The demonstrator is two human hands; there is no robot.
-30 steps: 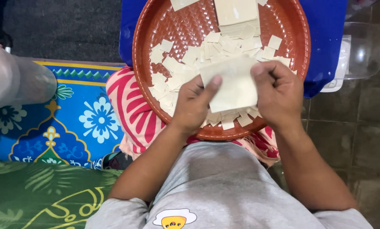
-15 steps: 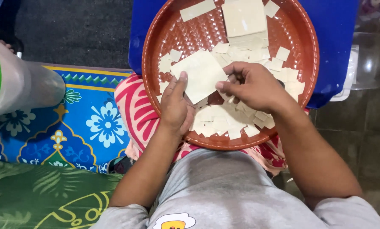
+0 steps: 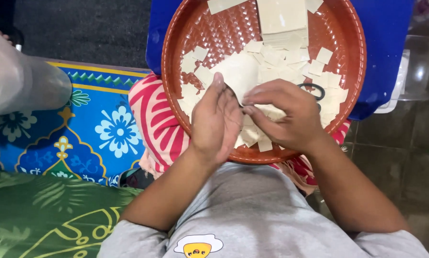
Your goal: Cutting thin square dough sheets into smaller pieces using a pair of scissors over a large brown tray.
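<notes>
A round brown woven-pattern tray [image 3: 186, 28] rests on my lap and holds several pale cream cut squares [image 3: 272, 57] and larger sheets [image 3: 281, 14]. My left hand [image 3: 217, 119] holds a larger cream sheet [image 3: 238, 71] upright against its palm and fingers. My right hand [image 3: 284, 114] pinches the lower right edge of the same sheet with its fingertips. Both hands hover over the near half of the tray. Black scissor handles [image 3: 315, 91] peek out from under the squares just beyond my right hand.
A blue board [image 3: 391, 48] lies under the tray. A clear plastic container [image 3: 420, 71] sits at the right on a dark tiled floor. A patterned blue mat [image 3: 95, 129] and green cloth [image 3: 42, 215] lie at the left, with a grey cylinder with a green rim [image 3: 23, 86].
The sheet went from flat between both hands to held in my left hand. My right hand crossed over and now pinches its edge. The camera tilted slightly.
</notes>
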